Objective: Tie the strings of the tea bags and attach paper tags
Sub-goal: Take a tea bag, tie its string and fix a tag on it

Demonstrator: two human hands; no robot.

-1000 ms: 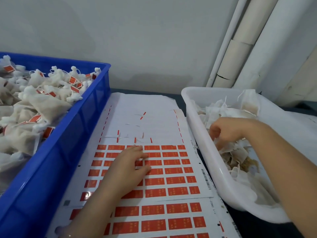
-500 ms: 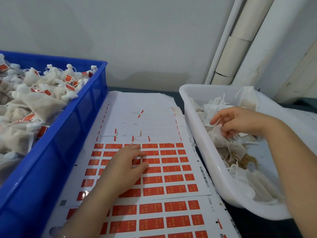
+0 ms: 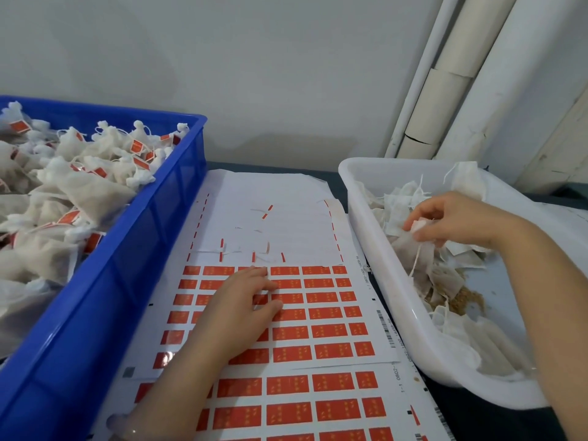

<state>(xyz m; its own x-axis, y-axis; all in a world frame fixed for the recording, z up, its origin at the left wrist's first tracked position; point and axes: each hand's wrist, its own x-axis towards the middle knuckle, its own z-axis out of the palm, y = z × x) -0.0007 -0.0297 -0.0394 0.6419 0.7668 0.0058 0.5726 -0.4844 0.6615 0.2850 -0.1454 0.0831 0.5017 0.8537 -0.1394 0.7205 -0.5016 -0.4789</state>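
White tub (image 3: 372, 256): right hand (image 3: 451, 221) pinches a tea bag (image 3: 405, 245) (string (image 3: 416, 259) dangling).

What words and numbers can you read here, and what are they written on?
"1-1 0802-", sideways on the right margin of the tag sheet; the rest is blurred.
Same margin, higher code: too small to read.
Red tags: yellow marks, too blurred to read.
Barcode: bars only.
Blue crate, white tub: no writing visible.

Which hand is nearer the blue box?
Left. The left hand rests on the red tag sheet beside the blue plastic crate; the right hand pinches a tea bag in the white tub.
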